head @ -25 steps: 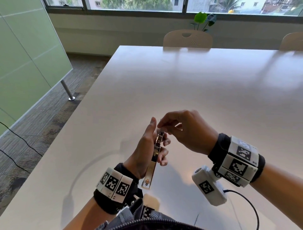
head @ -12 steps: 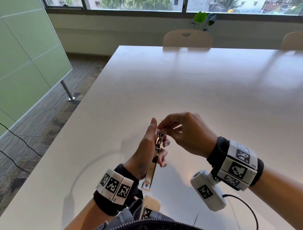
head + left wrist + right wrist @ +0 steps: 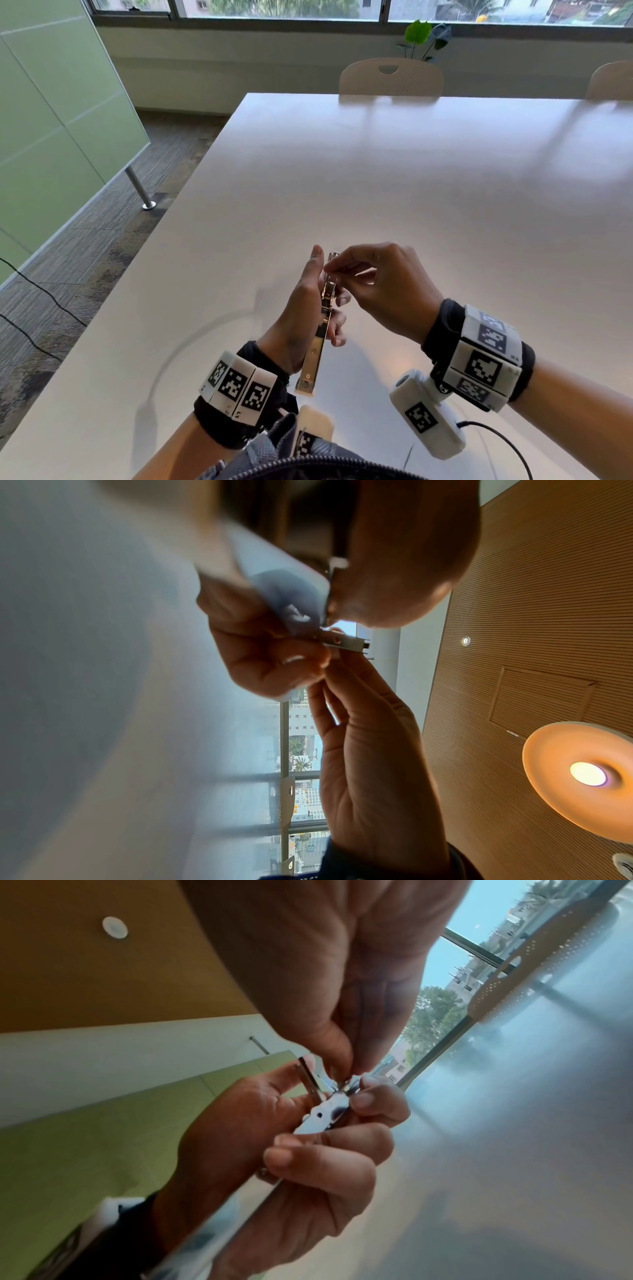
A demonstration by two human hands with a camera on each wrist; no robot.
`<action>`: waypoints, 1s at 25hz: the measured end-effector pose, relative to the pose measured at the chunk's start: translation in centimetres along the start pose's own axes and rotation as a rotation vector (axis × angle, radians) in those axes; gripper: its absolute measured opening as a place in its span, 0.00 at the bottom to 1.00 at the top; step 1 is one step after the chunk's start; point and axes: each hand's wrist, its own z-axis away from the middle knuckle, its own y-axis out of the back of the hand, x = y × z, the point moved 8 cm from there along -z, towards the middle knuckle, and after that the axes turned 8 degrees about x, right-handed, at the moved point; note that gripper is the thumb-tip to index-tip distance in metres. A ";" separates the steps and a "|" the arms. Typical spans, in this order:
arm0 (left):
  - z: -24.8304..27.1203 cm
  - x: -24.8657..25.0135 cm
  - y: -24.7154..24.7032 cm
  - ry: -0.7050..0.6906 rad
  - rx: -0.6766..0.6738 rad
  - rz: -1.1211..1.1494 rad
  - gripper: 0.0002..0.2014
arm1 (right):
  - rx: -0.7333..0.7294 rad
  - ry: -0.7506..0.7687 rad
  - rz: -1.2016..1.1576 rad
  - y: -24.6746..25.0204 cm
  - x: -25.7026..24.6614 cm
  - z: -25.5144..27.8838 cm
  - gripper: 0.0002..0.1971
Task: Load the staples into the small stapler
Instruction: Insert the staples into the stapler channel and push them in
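A small gold-coloured metal stapler (image 3: 319, 337) is swung open and held upright above the white table (image 3: 411, 192). My left hand (image 3: 328, 295) grips it, thumb along one side and fingers curled round the other. At the stapler's top end my right hand (image 3: 329, 269) pinches a thin strip of staples (image 3: 344, 271), mostly hidden by the fingertips. In the right wrist view the right hand (image 3: 342, 1069) meets the stapler's (image 3: 323, 1115) silver channel above the left hand's fingers (image 3: 318, 1161). The left wrist view shows the stapler's tip (image 3: 347, 642) sticking out between both hands.
The table's left edge (image 3: 164, 233) drops to carpeted floor. Two beige chairs (image 3: 390, 78) stand at the far edge, with a plant (image 3: 423, 36) behind. A black cable (image 3: 496, 442) trails from my right wrist camera. Grey fabric (image 3: 291, 459) lies at the near edge.
My right hand has eased down and left, bringing its pinched fingertips closer onto the stapler's top end. The left hand and stapler have hardly moved.
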 end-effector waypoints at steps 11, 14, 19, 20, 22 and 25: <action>-0.5 -1.2 -0.3 0.130 0.009 -0.056 0.35 | -0.056 -0.113 0.212 -0.3 0.5 0.1 0.07; -1.0 -1.6 -0.1 0.216 0.011 -0.049 0.34 | -0.147 -0.057 0.302 -1.0 0.3 0.4 0.07; -1.5 -2.3 0.2 0.379 0.045 0.023 0.31 | -0.194 -0.139 0.263 -1.0 1.7 0.0 0.09; -1.5 -2.4 0.3 0.420 0.052 0.048 0.30 | -0.178 -0.188 0.242 -0.6 2.3 -0.2 0.10; -1.7 -2.4 0.5 0.474 0.063 0.094 0.27 | -0.147 -0.261 0.205 0.1 3.2 -0.6 0.11; -1.8 -1.9 0.5 0.479 0.042 0.122 0.23 | -0.128 -0.311 0.177 1.0 3.9 -0.7 0.11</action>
